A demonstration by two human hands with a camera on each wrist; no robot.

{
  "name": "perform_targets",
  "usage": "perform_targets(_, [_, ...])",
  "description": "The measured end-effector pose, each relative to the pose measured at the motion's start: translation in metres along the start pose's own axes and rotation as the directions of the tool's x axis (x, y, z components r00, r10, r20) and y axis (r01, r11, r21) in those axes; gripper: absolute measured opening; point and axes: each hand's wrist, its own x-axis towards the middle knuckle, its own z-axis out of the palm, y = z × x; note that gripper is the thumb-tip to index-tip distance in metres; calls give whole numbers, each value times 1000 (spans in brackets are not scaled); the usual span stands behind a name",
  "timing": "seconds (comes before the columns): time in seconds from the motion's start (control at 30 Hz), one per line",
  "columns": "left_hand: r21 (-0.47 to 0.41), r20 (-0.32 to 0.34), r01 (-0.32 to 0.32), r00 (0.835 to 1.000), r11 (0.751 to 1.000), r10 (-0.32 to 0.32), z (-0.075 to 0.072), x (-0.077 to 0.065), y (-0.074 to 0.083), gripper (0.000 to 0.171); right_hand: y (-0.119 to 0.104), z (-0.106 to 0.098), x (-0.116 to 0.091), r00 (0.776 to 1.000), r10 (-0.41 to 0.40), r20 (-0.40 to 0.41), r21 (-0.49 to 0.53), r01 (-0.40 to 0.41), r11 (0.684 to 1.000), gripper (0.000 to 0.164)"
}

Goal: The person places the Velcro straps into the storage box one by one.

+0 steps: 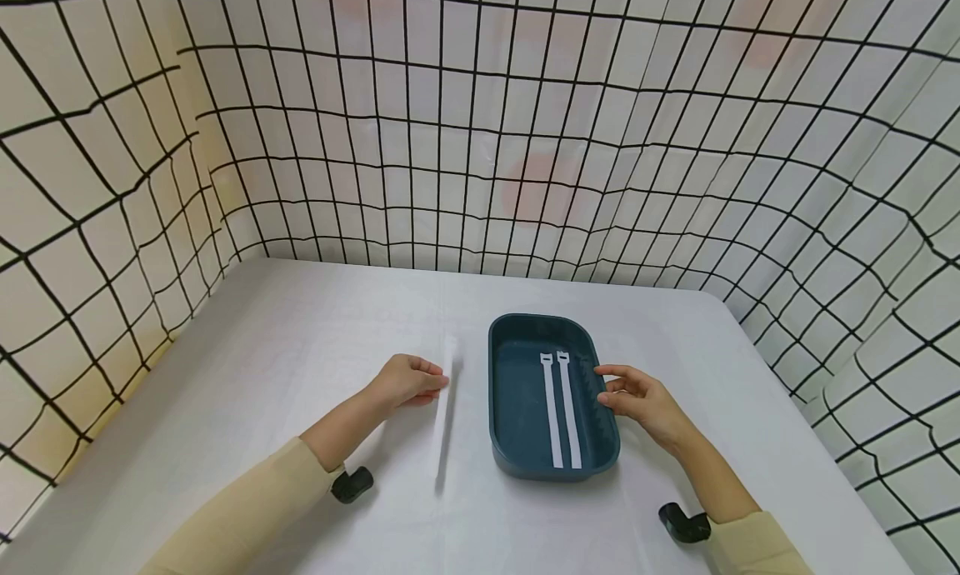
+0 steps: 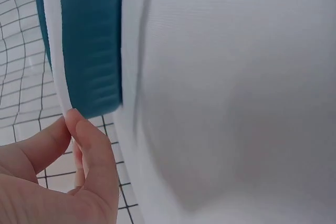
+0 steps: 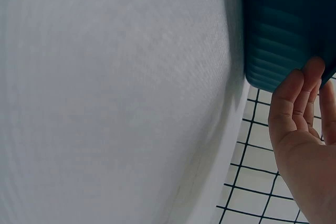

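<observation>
My left hand (image 1: 411,381) pinches a thin white strap (image 1: 444,417) between thumb and fingertips, left of the tray. In the left wrist view the strap (image 2: 55,40) rises from the fingertips as a narrow band, edge-on and overlapping the tray wall. My right hand (image 1: 637,398) holds the right rim of the dark blue tray (image 1: 502,450). Its fingers (image 3: 286,98) curve against the tray's ribbed outer wall in the right wrist view. Inside the tray lie two white straps with slotted heads, a left one (image 1: 552,417) and a right one (image 1: 570,417), side by side.
The tray stands on a white-covered table (image 1: 337,308). Black wire-grid panels (image 1: 480,142) with pale sheeting behind them enclose the back and both sides. Dark wrist cameras sit by the left cuff (image 1: 352,485) and the right cuff (image 1: 684,523).
</observation>
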Motion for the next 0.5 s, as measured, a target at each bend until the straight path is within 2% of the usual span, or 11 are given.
perform_targets(0.5, [9,20,-23,1000,1000,23,11,-2,15,17,4,0,2,1000,10,-8,-1,-10,1000,52])
